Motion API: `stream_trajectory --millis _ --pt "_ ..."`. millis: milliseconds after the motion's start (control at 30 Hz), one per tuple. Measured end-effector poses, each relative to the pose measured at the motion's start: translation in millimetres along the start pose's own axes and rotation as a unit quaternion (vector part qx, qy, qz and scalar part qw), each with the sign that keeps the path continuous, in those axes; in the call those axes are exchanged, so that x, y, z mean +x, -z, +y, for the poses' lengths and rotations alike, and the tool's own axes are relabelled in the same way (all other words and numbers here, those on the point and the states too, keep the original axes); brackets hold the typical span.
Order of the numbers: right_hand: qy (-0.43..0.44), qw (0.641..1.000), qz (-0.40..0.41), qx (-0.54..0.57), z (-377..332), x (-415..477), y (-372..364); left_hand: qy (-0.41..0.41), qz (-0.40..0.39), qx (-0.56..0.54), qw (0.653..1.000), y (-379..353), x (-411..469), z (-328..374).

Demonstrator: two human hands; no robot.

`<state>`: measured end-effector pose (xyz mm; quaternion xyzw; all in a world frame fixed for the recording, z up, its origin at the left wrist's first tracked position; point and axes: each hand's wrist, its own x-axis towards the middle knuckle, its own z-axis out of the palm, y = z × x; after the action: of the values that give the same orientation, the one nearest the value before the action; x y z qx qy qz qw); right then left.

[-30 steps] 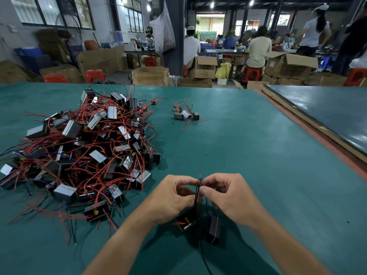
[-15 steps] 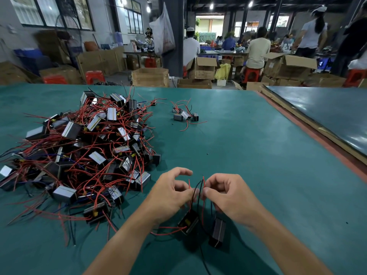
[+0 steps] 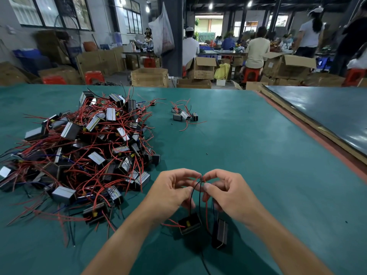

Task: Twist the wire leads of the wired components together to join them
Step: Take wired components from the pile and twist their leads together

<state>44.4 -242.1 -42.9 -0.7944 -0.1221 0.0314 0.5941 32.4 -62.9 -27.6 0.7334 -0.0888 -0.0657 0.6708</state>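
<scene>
Wired components (image 3: 189, 223): two small dark blocks side by side just below the wrists, near each other but apart (resting on the mat or hanging by their wires, can't tell). Their red and black wire leads (image 3: 202, 178) run up to a single meeting spot between the fingertips.

Left hand (image 3: 170, 192) has thumb and forefinger curled in, pinching the lead ends at that spot. Right hand (image 3: 228, 195) mirrors it, pinching the same bundle from the other side, fingertips almost touching.

Change: half a second back the left fingers were lifted off and the leads stood loose between the hands; now both pinches are on again and the ends are drawn together. This reads as a regrip between turns, so the twist is likely under way, not finished.

Farther left on the green mat (image 3: 248, 145) lies a big tangled pile (image 3: 83, 147) of the same blocks with red wires. Beyond it is a small cluster (image 3: 184, 116) set apart, probably joined ones. Past the table edge are cardboard boxes (image 3: 149, 76) and people at benches.
</scene>
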Motion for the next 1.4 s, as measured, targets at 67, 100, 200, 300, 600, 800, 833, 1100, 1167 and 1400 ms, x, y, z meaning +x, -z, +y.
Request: stream_trajectory --millis 67,100,200,300,600,800,833,1100,1167,1400 --pt "0.009 1.0 0.005 -0.004 0 0 0 -0.005 -0.003 0.012 1.0 -1 -2 2" --pt "0.017 1.0 0.009 -0.008 1 0 0 -0.007 0.0 0.01 1.0 -1 -2 2" --pt "0.03 0.999 0.018 -0.01 2 0 0 -0.011 0.009 -0.003 1.0 -2 -2 2" --pt "0.028 0.999 0.012 0.019 1 1 0 -0.005 0.01 -0.011 1.0 -3 -1 2" --pt "0.031 0.998 -0.001 0.059 -4 -2 3 0.035 0.001 -0.039 0.999 -6 -1 3" --pt "0.037 0.996 -0.018 0.074 -8 -4 2 -0.006 0.029 -0.03 0.999 -6 0 3" --pt "0.039 0.996 -0.019 0.075 -8 -5 2 -0.009 0.029 -0.029 0.999 -6 0 3" --pt "0.052 0.995 -0.021 0.085 -3 -3 0 -0.009 0.033 -0.026 0.999 -4 0 0" --pt "0.059 0.994 -0.026 0.083 -2 -3 1 -0.01 0.035 -0.025 0.999 -4 0 -1" --pt "0.076 0.994 -0.036 0.063 1 -4 1 -0.015 0.033 -0.026 0.999 -5 1 -2"
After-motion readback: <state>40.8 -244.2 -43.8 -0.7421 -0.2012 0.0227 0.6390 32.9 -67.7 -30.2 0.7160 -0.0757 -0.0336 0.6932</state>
